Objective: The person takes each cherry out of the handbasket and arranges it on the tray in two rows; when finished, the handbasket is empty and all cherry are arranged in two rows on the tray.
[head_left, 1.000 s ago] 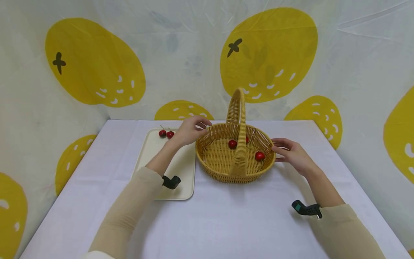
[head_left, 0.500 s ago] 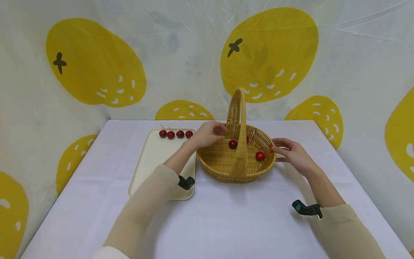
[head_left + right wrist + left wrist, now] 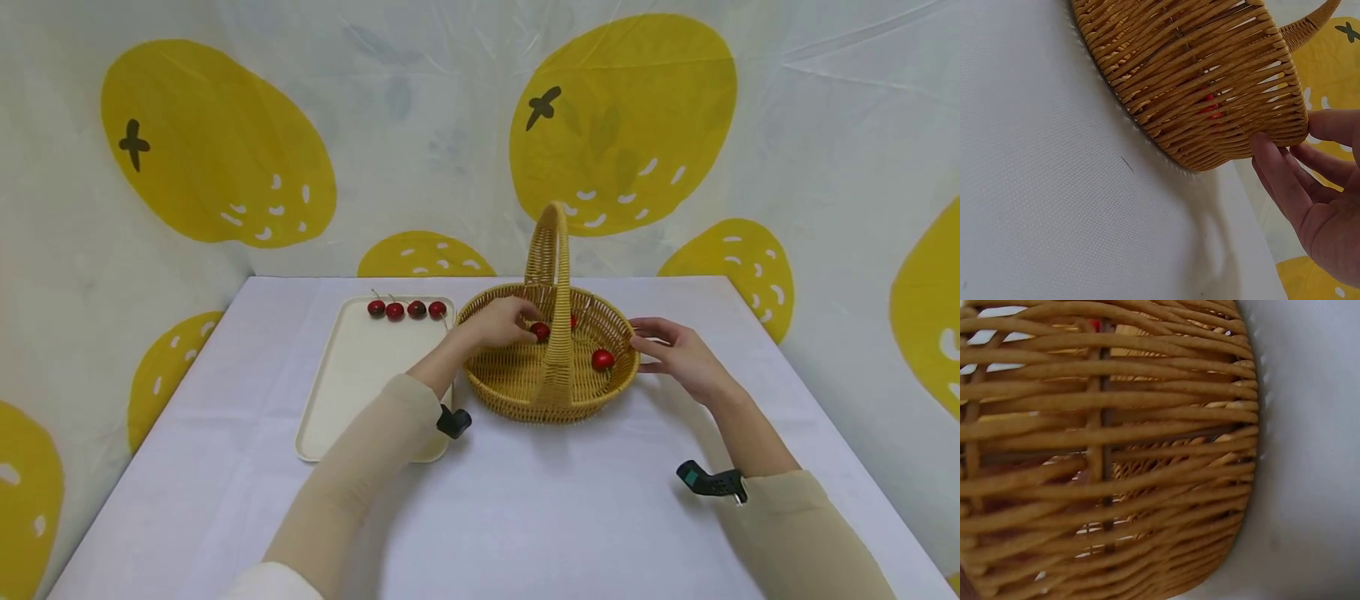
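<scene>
A wide stretch of white tablecloth [image 3: 585, 508] filled the lower middle of the head frame. Right of centre stood the basket [image 3: 510, 407], oval, honey-brown, near the tray [image 3: 356, 375] with its row of four cherries [image 3: 395, 312]. The left hand [image 3: 501, 323] reached between rim and arched handle [image 3: 558, 333] to a glossy red cherry [image 3: 540, 332] inside (whether pinched, I could not tell). The right hand [image 3: 675, 354] lightly gripped the basket's right end; the right wrist view showed its fingertips on the outer weave. The left wrist view showed mostly wickerwork.
</scene>
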Demonstrator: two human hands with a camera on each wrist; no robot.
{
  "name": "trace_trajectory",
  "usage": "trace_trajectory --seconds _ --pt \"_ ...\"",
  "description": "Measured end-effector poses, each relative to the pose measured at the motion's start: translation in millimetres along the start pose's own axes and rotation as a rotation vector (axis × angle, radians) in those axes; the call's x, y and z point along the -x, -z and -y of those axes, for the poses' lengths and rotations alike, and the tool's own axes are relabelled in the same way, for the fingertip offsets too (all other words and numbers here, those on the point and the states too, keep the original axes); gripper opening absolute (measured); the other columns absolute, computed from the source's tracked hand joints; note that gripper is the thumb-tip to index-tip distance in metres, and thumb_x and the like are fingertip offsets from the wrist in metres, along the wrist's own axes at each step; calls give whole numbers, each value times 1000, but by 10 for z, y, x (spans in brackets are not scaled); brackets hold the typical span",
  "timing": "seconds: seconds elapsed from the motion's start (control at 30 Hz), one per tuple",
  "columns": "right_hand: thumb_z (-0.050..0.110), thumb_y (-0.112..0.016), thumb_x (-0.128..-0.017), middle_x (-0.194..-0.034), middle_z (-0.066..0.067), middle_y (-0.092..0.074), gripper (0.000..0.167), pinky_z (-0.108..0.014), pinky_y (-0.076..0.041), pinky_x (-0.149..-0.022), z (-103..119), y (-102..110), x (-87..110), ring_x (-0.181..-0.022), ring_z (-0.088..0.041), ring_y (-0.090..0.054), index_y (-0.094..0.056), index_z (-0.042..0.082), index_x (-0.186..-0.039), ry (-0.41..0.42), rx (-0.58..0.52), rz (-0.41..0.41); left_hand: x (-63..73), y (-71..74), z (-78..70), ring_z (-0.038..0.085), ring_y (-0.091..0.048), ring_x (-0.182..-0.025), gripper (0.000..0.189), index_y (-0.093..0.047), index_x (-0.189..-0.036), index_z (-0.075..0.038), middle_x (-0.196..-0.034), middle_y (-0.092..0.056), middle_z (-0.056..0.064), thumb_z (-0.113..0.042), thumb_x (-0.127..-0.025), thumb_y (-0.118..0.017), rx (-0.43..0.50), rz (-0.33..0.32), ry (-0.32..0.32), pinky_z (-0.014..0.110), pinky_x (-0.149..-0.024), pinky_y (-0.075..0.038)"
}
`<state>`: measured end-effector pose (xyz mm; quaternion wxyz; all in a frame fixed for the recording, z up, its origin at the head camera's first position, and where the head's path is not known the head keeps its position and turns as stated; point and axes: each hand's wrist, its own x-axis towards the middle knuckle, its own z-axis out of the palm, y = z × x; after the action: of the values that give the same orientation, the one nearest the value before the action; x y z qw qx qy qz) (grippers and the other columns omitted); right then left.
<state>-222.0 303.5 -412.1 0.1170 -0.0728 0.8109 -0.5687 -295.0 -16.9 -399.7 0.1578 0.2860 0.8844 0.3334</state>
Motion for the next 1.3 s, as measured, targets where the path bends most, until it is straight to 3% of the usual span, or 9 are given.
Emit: trace_trajectory --seconds 0.37,0.9,1.3 --pt "28 -57 -108 -147 -29 -44 60 -31 -58 -86 12 5 -2 -112 -11 -58 -37 -5 -153 -6 17 3 -130 -81 37 24 -58 -123 41 -61 -142 -8 -134 -64 10 -14 -101 -67 -95 81 18 36 -103 -46" --pt "28 -57 -107 -148 -28 -43 61 -30 -58 -86 -22 13 -17 -111 -9 -59 -36 -5 -154 4 3 9 -170 -127 59 21 -64 -114 27 -71 -124 -7 -122 -70 7 -6 -98 -71 -83 33 18 31 -95 -50" --pt "29 -57 -107 -148 -28 -43 61 -32 -57 -87 -30 13 -17 -113 -12 -58 -36 -4 -154 -5 7 9 -108 -94 79 20 -65 -109 28 -71 -123 -6 -119 -70 7 -7 -96 -73 -69 9 22 30 -91 -52"
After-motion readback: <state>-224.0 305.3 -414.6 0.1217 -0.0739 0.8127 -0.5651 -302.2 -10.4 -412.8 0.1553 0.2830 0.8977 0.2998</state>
